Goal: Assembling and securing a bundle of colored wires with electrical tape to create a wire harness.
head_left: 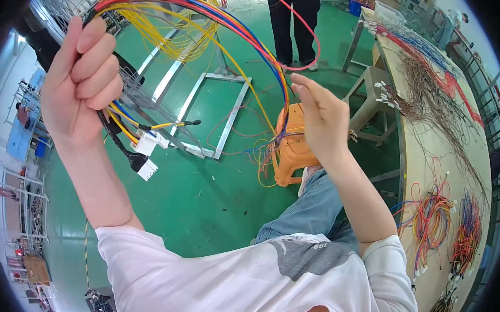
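Wire bundle (234, 24) in L fingers (100, 72); blue bin (356, 8) w/ reddish bits.

Floor (190, 205) is coloured green; white rack (26, 192) is seen far left. Orange stool (293, 155) and grey stool (366, 87) are set left of pale worktable (420, 152).

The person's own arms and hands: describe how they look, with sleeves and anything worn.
The left hand and the right hand are bare: no gloves, and no watch shows at either wrist. The left sleeve and right sleeve are white, loose and short, ending near the elbows. They belong to a white shirt with a grey print on it.
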Demonstrator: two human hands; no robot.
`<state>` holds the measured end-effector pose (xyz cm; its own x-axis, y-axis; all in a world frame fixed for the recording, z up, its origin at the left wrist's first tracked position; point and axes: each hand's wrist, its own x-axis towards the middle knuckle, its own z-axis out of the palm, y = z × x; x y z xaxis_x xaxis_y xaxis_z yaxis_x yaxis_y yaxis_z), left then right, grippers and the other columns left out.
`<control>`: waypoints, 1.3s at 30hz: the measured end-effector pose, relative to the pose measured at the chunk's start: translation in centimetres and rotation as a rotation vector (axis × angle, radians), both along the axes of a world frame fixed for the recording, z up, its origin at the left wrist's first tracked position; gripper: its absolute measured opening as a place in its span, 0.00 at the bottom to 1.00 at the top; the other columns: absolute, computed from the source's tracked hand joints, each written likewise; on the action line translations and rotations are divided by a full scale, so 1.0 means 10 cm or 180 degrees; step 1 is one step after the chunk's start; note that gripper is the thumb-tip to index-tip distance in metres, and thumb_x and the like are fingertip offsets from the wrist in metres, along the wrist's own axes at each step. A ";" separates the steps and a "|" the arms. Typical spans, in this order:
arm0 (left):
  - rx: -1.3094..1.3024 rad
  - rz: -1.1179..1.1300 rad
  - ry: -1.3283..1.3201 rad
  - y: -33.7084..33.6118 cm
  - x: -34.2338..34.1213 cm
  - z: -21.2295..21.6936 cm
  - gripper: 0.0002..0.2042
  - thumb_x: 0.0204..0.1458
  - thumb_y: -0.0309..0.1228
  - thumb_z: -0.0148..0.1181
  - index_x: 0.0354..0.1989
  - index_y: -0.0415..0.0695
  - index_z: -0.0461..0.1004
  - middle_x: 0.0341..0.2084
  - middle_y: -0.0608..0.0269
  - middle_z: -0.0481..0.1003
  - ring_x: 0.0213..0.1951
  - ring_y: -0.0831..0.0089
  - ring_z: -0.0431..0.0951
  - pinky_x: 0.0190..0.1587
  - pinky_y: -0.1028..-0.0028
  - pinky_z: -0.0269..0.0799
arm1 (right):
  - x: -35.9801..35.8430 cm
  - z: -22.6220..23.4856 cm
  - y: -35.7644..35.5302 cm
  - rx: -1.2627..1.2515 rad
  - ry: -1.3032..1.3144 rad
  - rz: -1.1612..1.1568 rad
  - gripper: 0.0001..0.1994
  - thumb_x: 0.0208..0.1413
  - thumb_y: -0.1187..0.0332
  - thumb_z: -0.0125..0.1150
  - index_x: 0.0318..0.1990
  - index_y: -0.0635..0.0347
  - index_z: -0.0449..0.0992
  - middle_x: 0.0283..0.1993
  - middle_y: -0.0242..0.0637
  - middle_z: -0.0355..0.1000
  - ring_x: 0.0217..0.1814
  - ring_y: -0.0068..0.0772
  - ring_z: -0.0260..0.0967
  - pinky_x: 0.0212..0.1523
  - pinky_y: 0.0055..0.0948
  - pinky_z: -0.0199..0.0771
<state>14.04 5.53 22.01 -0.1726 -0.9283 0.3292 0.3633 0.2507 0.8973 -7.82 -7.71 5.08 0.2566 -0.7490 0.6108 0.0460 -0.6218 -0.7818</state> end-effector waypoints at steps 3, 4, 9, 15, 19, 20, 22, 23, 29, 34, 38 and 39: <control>0.0084 0.0243 0.0120 -0.03 0.08 -0.12 0.12 0.58 0.35 0.33 0.24 0.46 0.55 0.11 0.76 0.48 0.10 0.88 0.43 0.11 0.86 0.39 | -0.19 0.26 0.22 0.0519 -0.0803 0.0474 0.09 0.54 0.74 0.45 0.37 0.70 0.69 0.25 0.35 0.69 0.28 0.18 0.65 0.31 0.19 0.65; 0.0144 0.0291 0.0285 -0.12 0.11 -0.20 0.11 0.58 0.35 0.33 0.24 0.46 0.55 0.11 0.76 0.48 0.10 0.88 0.44 0.11 0.85 0.40 | -0.25 0.27 0.28 0.0419 -0.1141 0.0678 0.08 0.54 0.74 0.44 0.37 0.70 0.69 0.24 0.34 0.68 0.27 0.18 0.64 0.30 0.19 0.65; 0.0225 0.0128 0.0945 -0.17 0.39 -0.22 0.10 0.56 0.33 0.37 0.24 0.44 0.56 0.12 0.75 0.49 0.11 0.87 0.46 0.12 0.85 0.42 | -0.82 0.07 0.16 0.1855 0.1758 0.2661 0.08 0.50 0.70 0.48 0.25 0.65 0.69 0.19 0.33 0.66 0.19 0.20 0.62 0.23 0.20 0.64; 0.0260 0.0250 0.1092 -0.36 0.54 -0.44 0.10 0.55 0.32 0.39 0.24 0.43 0.56 0.12 0.75 0.49 0.12 0.87 0.46 0.13 0.84 0.42 | -1.14 0.13 0.25 0.1931 -0.1746 0.3272 0.12 0.48 0.71 0.48 0.14 0.57 0.64 0.19 0.31 0.65 0.20 0.26 0.62 0.37 0.29 0.69; 0.0269 0.0713 0.1728 -0.41 0.97 -0.57 0.12 0.55 0.33 0.39 0.21 0.44 0.57 0.11 0.75 0.48 0.11 0.85 0.46 0.13 0.84 0.42 | -1.19 0.19 0.19 0.1309 -0.0412 0.3502 0.11 0.47 0.72 0.51 0.15 0.63 0.65 0.15 0.29 0.62 0.16 0.18 0.58 0.18 0.18 0.62; 0.0274 0.0898 0.1801 -0.23 1.08 -0.43 0.11 0.55 0.33 0.39 0.21 0.44 0.57 0.11 0.75 0.48 0.11 0.85 0.46 0.13 0.84 0.43 | -1.22 0.25 0.19 0.1270 -0.0441 0.3592 0.11 0.47 0.72 0.51 0.15 0.63 0.65 0.15 0.29 0.62 0.16 0.18 0.58 0.18 0.18 0.62; 0.0295 0.1061 0.1632 -0.20 1.24 -0.45 0.10 0.55 0.32 0.39 0.22 0.43 0.58 0.11 0.75 0.48 0.11 0.85 0.46 0.13 0.84 0.43 | -1.45 0.28 0.06 0.2280 0.2342 0.1995 0.08 0.44 0.74 0.48 0.15 0.64 0.67 0.12 0.31 0.62 0.13 0.24 0.57 0.22 0.30 0.62; 0.0354 0.0996 0.1419 -0.26 1.16 -0.44 0.10 0.55 0.32 0.40 0.22 0.43 0.58 0.12 0.75 0.48 0.11 0.85 0.46 0.13 0.84 0.43 | -1.64 0.08 -0.03 0.1503 -0.0389 0.2698 0.09 0.43 0.74 0.48 0.13 0.60 0.66 0.09 0.29 0.58 0.13 0.26 0.56 0.23 0.35 0.63; 0.0189 0.0920 0.1364 -0.41 1.39 -0.28 0.09 0.53 0.29 0.41 0.22 0.41 0.57 0.12 0.73 0.50 0.11 0.84 0.48 0.13 0.83 0.45 | -1.51 0.10 0.04 0.1372 -0.0893 0.2820 0.15 0.47 0.68 0.49 0.12 0.59 0.59 0.06 0.28 0.51 0.07 0.27 0.49 0.10 0.30 0.56; 0.0211 0.0753 0.1837 -0.16 1.67 -0.10 0.09 0.53 0.27 0.39 0.21 0.40 0.56 0.12 0.72 0.51 0.11 0.83 0.48 0.14 0.84 0.44 | -2.03 0.18 0.01 0.2308 0.2743 0.0196 0.06 0.47 0.69 0.55 0.25 0.63 0.72 0.14 0.26 0.60 0.15 0.13 0.54 0.15 0.14 0.51; 0.0062 0.1955 0.0874 -0.25 1.76 -0.06 0.08 0.52 0.26 0.41 0.22 0.40 0.57 0.12 0.71 0.50 0.11 0.83 0.49 0.14 0.84 0.45 | -2.24 -0.04 -0.23 0.0006 0.0609 -0.1644 0.07 0.50 0.70 0.51 0.27 0.64 0.68 0.23 0.27 0.64 0.15 0.13 0.53 0.16 0.15 0.50; 0.0010 0.1859 0.1102 -0.23 1.66 -0.07 0.08 0.52 0.26 0.41 0.21 0.40 0.57 0.12 0.71 0.50 0.11 0.83 0.49 0.14 0.83 0.45 | -2.24 0.01 -0.19 0.0014 0.0621 -0.1646 0.07 0.50 0.70 0.51 0.27 0.64 0.68 0.23 0.27 0.64 0.15 0.13 0.53 0.16 0.15 0.50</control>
